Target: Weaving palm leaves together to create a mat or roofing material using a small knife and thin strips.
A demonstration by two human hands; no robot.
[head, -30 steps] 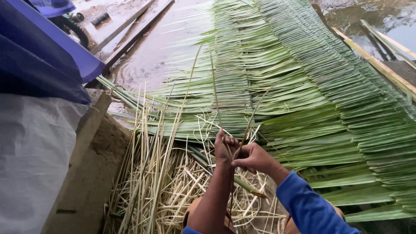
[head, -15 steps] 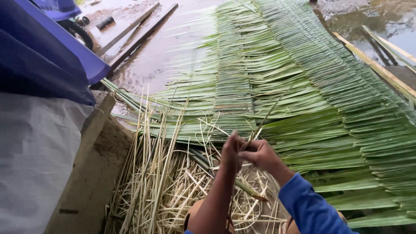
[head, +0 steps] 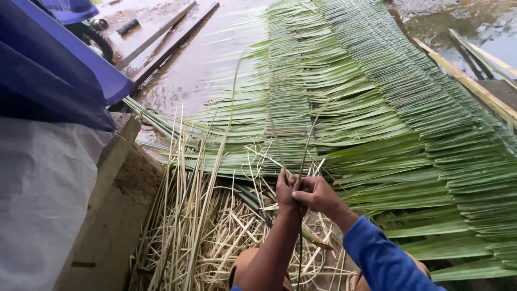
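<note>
Thin leaf strip (head: 304, 145) pinched between both hands (head: 301, 193)

Blue tarp (head: 48, 59), white sheet (head: 37, 199) (below it), wet ground (head: 199, 59).

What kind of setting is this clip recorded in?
Probably an outdoor or open-sided yard for leaf thatch work: long stitched panels of green palm leaves lie over wet, muddy ground, with a heap of pale stripped leaf ribs nearby.
</note>
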